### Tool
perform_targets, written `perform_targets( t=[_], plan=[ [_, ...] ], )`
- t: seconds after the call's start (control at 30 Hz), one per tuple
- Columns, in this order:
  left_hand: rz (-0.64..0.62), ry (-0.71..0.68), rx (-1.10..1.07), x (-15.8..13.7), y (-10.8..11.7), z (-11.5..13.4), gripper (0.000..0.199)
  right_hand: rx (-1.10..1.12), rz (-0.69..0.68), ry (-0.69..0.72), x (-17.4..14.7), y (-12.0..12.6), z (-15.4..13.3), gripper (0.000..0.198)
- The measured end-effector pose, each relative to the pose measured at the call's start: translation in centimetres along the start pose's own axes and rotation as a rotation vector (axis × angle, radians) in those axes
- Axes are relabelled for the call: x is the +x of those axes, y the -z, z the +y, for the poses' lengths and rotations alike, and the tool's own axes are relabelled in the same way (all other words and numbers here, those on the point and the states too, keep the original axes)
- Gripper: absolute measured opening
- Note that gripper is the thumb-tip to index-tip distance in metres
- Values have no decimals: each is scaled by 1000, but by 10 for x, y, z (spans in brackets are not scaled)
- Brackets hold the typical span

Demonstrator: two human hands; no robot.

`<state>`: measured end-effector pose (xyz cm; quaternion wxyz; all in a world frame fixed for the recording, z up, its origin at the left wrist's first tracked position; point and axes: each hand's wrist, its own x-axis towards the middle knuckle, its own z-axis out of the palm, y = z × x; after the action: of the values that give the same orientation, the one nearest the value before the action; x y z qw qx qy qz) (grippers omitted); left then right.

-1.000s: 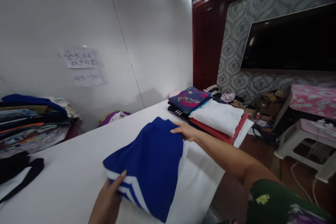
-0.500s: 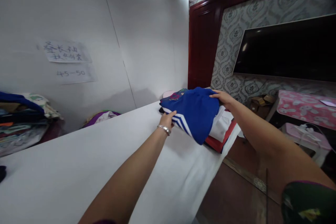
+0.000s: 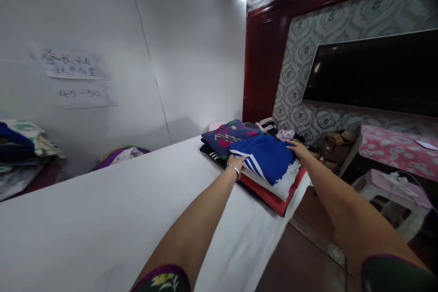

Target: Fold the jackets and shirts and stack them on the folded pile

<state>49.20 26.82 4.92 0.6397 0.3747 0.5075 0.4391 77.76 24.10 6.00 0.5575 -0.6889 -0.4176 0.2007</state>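
A folded blue garment with white stripes [image 3: 268, 157] lies on a stack of folded clothes at the table's far right end. My left hand [image 3: 237, 162], with a silver bracelet at the wrist, is closed on the garment's striped near-left edge. On the opposite edge, my right hand [image 3: 298, 149] grips the blue cloth, its fingertips partly hidden. Under the blue garment are a white garment [image 3: 286, 185] and a red one [image 3: 278, 201]. Beside it on the left is a dark blue patterned garment [image 3: 227, 137], above a black striped one [image 3: 209, 151].
The white table [image 3: 130, 210] runs along a pale partition with handwritten paper signs [image 3: 80, 93]. Clothes are piled at left [image 3: 27, 146]. To the right are cardboard boxes [image 3: 337, 143], a stool with a pink top [image 3: 397, 187] and a wall-mounted television [image 3: 372, 73].
Both hands have lowered the blue garment onto the stack, where it lies flatter. The view has shifted, and more of the patterned garment and the clothes behind it shows.
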Motion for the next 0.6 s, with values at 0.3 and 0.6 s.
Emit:
perform_targets(
  t=[0.3, 0.6],
  plan=[
    [7, -29, -49, -8, -7, -11, 44, -287, -4, 106, 8, -1, -16, 42],
    [-2, -53, 3, -10, -6, -16, 47, -613, -399, 483, 5, -99, -68, 58]
  ],
)
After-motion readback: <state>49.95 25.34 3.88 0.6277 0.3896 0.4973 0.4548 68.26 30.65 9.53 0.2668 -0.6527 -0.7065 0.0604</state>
